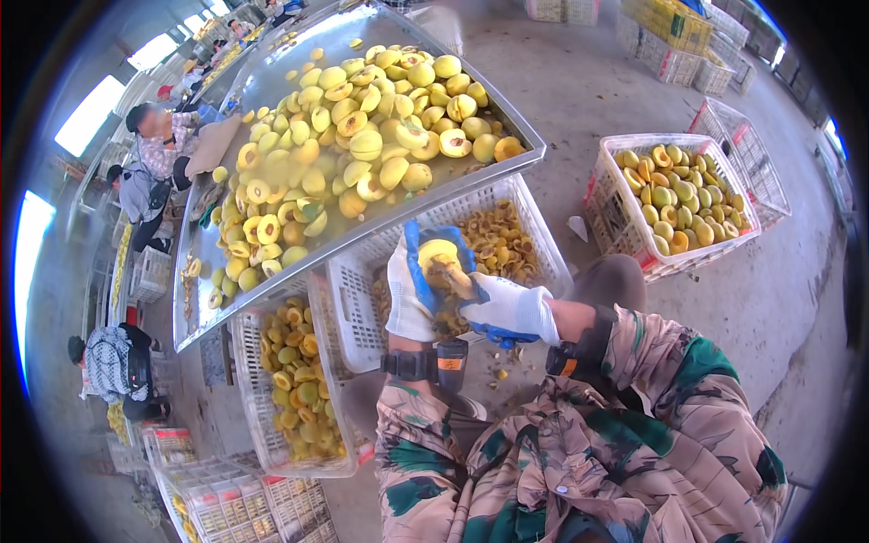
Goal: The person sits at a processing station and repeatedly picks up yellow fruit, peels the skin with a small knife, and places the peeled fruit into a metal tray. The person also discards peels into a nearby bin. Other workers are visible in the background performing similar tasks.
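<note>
My left hand (pixel 415 285), in a white and blue work glove, holds a yellow peach half (pixel 438 256) with its cut side up. My right hand (pixel 509 305), gloved alike, grips a small tool (pixel 456 277) whose end is at the fruit; its exact kind I cannot tell. Both hands are above a white plastic crate (pixel 356 319) with small brownish-yellow fruit pieces (pixel 506 237) in it. Beyond them, a heap of whole and halved yellow peaches (pixel 366 144) lies on a metal tray table (pixel 434 193).
A crate of peaches (pixel 679 197) stands right, beside another white crate (pixel 760 163). Another crate (pixel 254 407) of halves stands left, near stacked crates (pixel 231 502). Several people sit or bend at the far left, one near the table (pixel 159 146).
</note>
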Motion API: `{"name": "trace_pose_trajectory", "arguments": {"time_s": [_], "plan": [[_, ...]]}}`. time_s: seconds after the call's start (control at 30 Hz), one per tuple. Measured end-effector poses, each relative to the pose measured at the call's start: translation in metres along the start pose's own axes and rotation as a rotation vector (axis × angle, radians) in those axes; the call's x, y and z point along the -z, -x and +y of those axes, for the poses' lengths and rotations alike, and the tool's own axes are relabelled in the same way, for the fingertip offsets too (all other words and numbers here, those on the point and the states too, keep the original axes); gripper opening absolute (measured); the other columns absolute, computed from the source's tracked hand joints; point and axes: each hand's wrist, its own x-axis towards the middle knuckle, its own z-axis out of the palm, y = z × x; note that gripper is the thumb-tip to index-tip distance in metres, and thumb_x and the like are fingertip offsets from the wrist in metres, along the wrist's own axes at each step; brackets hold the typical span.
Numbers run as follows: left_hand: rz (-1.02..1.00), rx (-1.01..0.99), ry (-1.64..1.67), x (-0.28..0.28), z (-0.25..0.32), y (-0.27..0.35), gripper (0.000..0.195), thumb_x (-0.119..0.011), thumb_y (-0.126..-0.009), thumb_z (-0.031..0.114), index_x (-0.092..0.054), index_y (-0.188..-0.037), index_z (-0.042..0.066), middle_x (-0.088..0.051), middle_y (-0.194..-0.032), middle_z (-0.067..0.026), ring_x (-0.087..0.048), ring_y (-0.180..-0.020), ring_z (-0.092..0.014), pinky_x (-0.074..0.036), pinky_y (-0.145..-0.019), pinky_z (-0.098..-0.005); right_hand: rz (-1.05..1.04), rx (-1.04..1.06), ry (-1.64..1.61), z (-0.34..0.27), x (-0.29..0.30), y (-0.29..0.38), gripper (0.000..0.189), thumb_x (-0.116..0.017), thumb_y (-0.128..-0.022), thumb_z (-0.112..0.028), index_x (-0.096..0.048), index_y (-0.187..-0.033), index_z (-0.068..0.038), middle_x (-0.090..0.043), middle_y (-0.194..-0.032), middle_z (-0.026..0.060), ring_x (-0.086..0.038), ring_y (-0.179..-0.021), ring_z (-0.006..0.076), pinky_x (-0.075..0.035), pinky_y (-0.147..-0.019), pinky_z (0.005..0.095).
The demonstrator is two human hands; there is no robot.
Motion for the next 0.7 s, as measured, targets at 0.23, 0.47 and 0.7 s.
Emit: {"name": "trace_pose_trajectory", "arguments": {"time_s": [0.23, 0.47, 0.7], "plan": [[0.345, -0.182, -0.143, -0.004, -0.010, 0.002, 0.048, -0.042, -0.098, 0.042, -0.062, -0.092, -0.002, -0.065, -0.078, -0.0112, -0.062, -0.062, -0.022, -0.054, -0.058, -0.0329, 0.117, 0.100, 0.080, 0.012, -0.013, -0.006, 0.027, -0.058, -0.086, -0.024, -0.049, -0.099, -0.002, -0.056, -0.074, 0.0067, -0.054, -0.049, 0.0152, -0.044, -0.040, 0.0290], [0.269, -0.376, -0.044, 0.011, -0.020, -0.008, 0.043, -0.044, -0.098, 0.038, -0.062, -0.089, -0.001, -0.065, -0.076, -0.0104, -0.062, -0.060, -0.020, -0.052, -0.056, -0.0306, -0.285, 0.000, -0.407, 0.013, -0.004, -0.008, 0.024, -0.058, -0.086, -0.022, -0.051, -0.100, -0.004, -0.056, -0.072, 0.0044, -0.054, -0.050, 0.0144, -0.044, -0.040, 0.0277], [0.020, -0.031, -0.186, 0.003, -0.007, -0.002, 0.051, -0.045, -0.095, 0.043, -0.062, -0.089, -0.004, -0.066, -0.074, -0.0120, -0.063, -0.061, -0.022, -0.053, -0.057, -0.0312, -0.482, -0.148, -0.781, 0.028, 0.007, -0.010, 0.017, -0.059, -0.088, -0.023, -0.054, -0.099, -0.010, -0.054, -0.073, 0.0006, -0.052, -0.051, 0.0120, -0.042, -0.042, 0.0254]]}}
